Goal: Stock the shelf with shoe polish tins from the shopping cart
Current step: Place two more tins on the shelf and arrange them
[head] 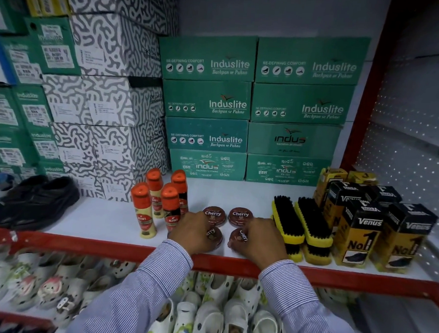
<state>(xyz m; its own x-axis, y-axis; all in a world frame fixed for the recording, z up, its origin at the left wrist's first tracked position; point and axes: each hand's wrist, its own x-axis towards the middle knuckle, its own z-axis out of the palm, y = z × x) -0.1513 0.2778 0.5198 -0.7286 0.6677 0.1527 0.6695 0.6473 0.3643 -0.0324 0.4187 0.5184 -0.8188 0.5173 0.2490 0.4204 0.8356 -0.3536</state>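
Brown Cherry tins form a square on the white shelf (103, 219), between Kiwi bottles (158, 204) and yellow brushes (302, 221). Both rear tins (240, 215) lie face up, labels readable. The left hand (193, 232) grasps one front tin (213, 236) and the right hand (263, 238) the other (238, 237), seemingly aligning them behind the red shelf lip. Venus boxes (362, 232) stand right; Induslite cartons (209, 57) behind. No cart shows.

left hand (193, 232) on front-left tin (214, 236) | right hand (261, 238) on front-right tin (238, 238) | shelf (96, 218)
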